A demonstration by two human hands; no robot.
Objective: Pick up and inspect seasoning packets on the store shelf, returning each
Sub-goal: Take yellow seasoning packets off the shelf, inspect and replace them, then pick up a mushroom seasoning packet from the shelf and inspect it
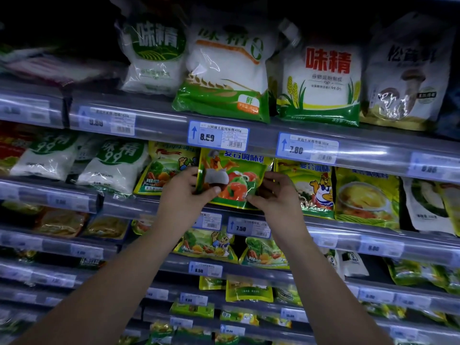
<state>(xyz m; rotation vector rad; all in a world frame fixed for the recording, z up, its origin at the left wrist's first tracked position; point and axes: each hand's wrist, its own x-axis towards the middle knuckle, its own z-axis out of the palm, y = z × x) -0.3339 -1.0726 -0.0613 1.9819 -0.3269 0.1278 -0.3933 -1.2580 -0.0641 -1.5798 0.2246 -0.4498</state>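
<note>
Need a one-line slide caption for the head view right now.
Both hands, left and right, hold a green-yellow seasoning packet at the second shelf, below the 8.50 price tag.

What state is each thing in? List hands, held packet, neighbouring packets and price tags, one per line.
Left hand: gripping the packet's left edge, thumb on its front.
Right hand: pinching the packet's lower right corner.
Chicken seasoning packet: held upright, front facing out, at the shelf edge.
Yellow chicken packet: on the shelf, leaning back, untouched.
8.50 price tag: clipped in the shelf rail, readable.
7.80 price tag: clipped in, partly glared.
</note>
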